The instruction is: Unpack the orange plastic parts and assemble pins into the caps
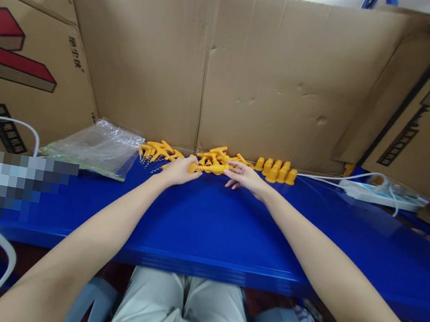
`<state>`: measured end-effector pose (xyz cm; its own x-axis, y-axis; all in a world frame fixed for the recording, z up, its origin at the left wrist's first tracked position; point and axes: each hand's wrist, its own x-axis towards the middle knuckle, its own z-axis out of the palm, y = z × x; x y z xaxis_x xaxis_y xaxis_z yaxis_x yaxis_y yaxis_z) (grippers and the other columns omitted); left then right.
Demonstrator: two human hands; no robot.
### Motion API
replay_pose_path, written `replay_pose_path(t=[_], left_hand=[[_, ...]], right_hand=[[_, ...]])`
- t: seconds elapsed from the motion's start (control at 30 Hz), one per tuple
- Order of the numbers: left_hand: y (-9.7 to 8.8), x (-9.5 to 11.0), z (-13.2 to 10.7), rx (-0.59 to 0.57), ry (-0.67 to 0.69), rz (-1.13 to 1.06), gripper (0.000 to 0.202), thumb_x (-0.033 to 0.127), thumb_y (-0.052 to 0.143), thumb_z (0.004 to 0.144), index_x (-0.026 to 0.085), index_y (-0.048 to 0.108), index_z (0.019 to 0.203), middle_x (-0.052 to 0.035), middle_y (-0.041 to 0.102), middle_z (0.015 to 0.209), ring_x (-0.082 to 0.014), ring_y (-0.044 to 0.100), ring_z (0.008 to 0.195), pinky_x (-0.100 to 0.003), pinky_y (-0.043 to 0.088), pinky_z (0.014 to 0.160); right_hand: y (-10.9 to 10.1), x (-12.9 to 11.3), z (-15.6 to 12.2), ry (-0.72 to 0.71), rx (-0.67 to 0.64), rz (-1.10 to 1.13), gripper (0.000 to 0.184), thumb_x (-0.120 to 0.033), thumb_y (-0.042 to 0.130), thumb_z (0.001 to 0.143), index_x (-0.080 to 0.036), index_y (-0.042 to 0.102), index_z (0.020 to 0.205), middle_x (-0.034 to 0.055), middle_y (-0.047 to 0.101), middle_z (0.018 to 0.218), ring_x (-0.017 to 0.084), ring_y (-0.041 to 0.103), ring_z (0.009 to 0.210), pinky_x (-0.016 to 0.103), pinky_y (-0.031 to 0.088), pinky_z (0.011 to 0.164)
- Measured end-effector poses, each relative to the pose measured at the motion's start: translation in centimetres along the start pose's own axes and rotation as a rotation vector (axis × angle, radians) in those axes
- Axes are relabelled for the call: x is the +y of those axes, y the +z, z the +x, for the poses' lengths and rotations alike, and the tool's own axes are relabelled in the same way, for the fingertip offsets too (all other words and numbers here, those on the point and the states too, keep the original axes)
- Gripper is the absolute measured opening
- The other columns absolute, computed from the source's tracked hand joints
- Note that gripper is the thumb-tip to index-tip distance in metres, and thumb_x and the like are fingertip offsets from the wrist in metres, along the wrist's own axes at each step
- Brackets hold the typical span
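Observation:
My left hand (180, 172) is closed around a yellow plastic piece (192, 167) whose rounded end shows by the fingertips; the fingers hide the rest. To its left lies a heap of corkscrews (158, 149) with yellow handles and metal spirals. My right hand (248, 178) has its fingers apart at the right side of a pile of yellow plastic parts (216, 157). Its fingertips reach a yellow part (219, 169) at the front of that pile; whether they grip it is unclear. Right of this hand, several yellow cup-shaped pieces (275, 171) stand in a group.
A blue tabletop (212, 226) carries everything. Clear plastic bags (96, 146) lie at the left. Toward the right sits a white power strip (382, 195) with cables. A cardboard panel (274, 77) stands behind, with cardboard boxes (21, 62) at the sides.

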<state>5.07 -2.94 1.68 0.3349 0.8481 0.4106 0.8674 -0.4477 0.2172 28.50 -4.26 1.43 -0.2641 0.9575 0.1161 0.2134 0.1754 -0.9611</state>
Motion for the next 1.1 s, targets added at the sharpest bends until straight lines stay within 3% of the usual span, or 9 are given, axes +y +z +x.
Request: replay_pose_path(t=[0.17,0.5,0.67,0.83,1.0,1.1], left_hand=[[0.0,0.0,0.0,-0.015,0.008,-0.004,0.037,0.05,0.056,0.077,0.02,0.058,0.099,-0.0067,0.065,0.086,-0.0237,0.061,0.083,-0.033,0.044,0.072],[0.1,0.0,0.1,-0.013,-0.003,0.034,0.04,0.053,0.057,0.077,0.02,0.058,0.1,-0.0069,0.065,0.084,-0.024,0.061,0.082,-0.032,0.044,0.072],[0.1,0.2,0.1,-0.011,0.0,0.055,0.04,0.053,0.056,0.078,0.02,0.058,0.102,-0.0072,0.066,0.083,-0.0249,0.062,0.082,-0.032,0.044,0.072],[0.0,0.6,-0.1,-0.002,-0.008,0.087,0.041,0.053,0.054,0.079,0.02,0.058,0.103,-0.0062,0.066,0.079,-0.025,0.063,0.081,-0.032,0.044,0.072],[0.0,0.7,-0.2,-0.002,-0.011,0.092,0.04,0.052,0.055,0.079,0.02,0.058,0.103,-0.0071,0.067,0.083,-0.026,0.063,0.084,-0.033,0.044,0.073],[0.0,0.6,-0.1,-0.006,-0.01,0.086,0.04,0.05,0.056,0.078,0.02,0.058,0.105,-0.0074,0.066,0.083,-0.0265,0.063,0.084,-0.033,0.044,0.073]], right_hand=[[0.1,0.3,0.3,-0.042,0.044,-0.024,0.039,-0.026,0.065,0.083,-0.012,0.057,0.119,0.0149,0.066,0.108,0.007,0.063,0.054,0.017,0.05,0.045],[0.4,-0.3,-0.1,0.005,0.076,-0.034,0.032,-0.026,0.062,0.086,-0.011,0.059,0.115,0.0131,0.069,0.099,0.007,0.061,0.051,0.017,0.049,0.044],[0.3,-0.3,-0.2,-0.019,0.067,-0.021,0.02,-0.03,0.065,0.084,-0.011,0.065,0.09,0.0087,0.071,0.082,0.007,0.06,0.048,0.017,0.047,0.044],[0.5,-0.7,-0.4,0.024,0.076,0.031,0.026,-0.032,0.062,0.085,-0.013,0.059,0.068,0.0055,0.068,0.067,0.007,0.057,0.045,0.017,0.045,0.044],[0.4,-0.3,-0.2,0.05,0.06,0.037,0.029,-0.035,0.06,0.086,-0.014,0.056,0.067,0.006,0.066,0.068,0.008,0.056,0.045,0.02,0.044,0.044],[0.3,0.6,0.5,-0.015,0.04,-0.081,0.027,-0.04,0.057,0.087,-0.014,0.059,0.078,0.0082,0.067,0.079,0.01,0.058,0.049,0.024,0.046,0.047]])
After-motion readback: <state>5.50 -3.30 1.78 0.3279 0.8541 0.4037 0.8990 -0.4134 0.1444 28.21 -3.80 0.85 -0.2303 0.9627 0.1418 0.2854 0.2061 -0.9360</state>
